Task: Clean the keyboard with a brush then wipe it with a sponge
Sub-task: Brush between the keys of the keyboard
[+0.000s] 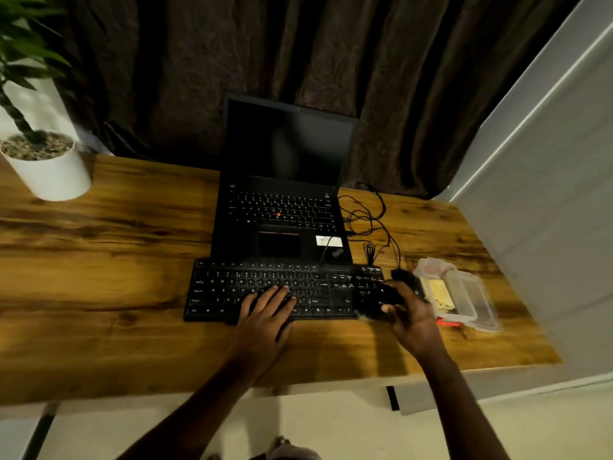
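Pressing the left hand (265, 313) flat on the keyboard (232, 287), fingers straight and holding nothing, likely stopping it from sliding on the table (99, 260). Curling the right hand (409, 318) round what looks like the dark brush (384, 298) over the number pad, probably sweeping that end. Leaving the yellow sponge (439, 293) lying in its clear box (481, 307) just beside, ready for wiping.
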